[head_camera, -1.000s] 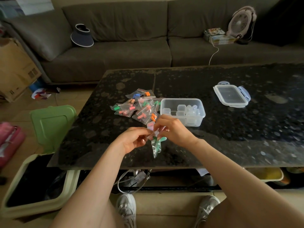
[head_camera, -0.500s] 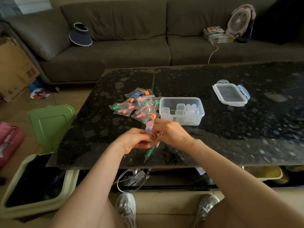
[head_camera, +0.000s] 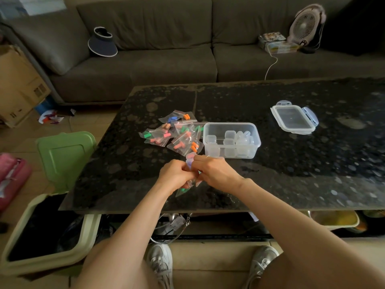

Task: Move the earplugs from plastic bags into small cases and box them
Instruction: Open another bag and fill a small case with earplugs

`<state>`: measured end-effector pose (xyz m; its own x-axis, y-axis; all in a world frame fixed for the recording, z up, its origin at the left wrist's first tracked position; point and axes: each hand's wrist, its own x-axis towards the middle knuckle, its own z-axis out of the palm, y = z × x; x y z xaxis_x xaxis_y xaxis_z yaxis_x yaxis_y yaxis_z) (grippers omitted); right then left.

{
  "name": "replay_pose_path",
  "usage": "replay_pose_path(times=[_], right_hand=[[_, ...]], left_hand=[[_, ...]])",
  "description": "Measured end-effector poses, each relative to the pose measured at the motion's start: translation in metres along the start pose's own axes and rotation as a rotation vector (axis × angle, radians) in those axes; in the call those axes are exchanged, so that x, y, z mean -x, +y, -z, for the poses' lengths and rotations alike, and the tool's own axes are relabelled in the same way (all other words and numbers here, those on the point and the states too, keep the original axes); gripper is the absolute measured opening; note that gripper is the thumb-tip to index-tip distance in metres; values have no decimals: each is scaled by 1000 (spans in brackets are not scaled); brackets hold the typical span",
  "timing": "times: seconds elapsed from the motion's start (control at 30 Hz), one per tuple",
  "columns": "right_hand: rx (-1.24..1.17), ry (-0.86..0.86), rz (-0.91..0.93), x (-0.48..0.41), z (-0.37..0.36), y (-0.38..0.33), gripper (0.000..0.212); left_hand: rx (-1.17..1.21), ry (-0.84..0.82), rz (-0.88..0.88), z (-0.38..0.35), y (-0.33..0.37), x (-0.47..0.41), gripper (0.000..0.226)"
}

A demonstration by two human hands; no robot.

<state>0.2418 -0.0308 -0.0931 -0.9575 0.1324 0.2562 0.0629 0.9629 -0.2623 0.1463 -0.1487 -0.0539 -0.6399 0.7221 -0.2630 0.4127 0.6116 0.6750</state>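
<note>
Since the earlier frames the small plastic bag has been drawn up between the two hands. It hung well below them a second ago, and now only its lower corner, with a green earplug inside, pokes out beneath the knuckles. The hands have also closed in on each other. The left hand has its fingers curled tight around the bag's upper part, and the right hand meets it knuckle to knuckle, fingertips pinching the same bag from the other side. A pale pink-and-purple item sits just above the fingertips, but what it is cannot be told.

Both hands hover over the near edge of the dark speckled table. Just beyond them lies the pile of bags with orange, green, pink and blue earplugs. Touching its right side is the clear box, open, with small cases clustered inside. The box's lid lies well apart to the right.

On the floor to the left stands a bin with its green lid raised.
</note>
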Motion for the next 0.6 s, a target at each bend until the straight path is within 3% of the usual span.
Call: replay_pose_path(times=[0.1,0.3,0.47,0.6], right_hand=[[-10,3,-5,0,3,-1,14],[17,112,86,2,13,-16,20],[15,152,131,4,16,-24,24],[-153,211,-36,5,10,-15,19]], left_hand=[[-90,135,17,4,-2,-4,9],[-61,183,98,6,-2,-10,16],[253,62,156,11,-5,-9,15],[419,-158,80,22,-9,-7,16]])
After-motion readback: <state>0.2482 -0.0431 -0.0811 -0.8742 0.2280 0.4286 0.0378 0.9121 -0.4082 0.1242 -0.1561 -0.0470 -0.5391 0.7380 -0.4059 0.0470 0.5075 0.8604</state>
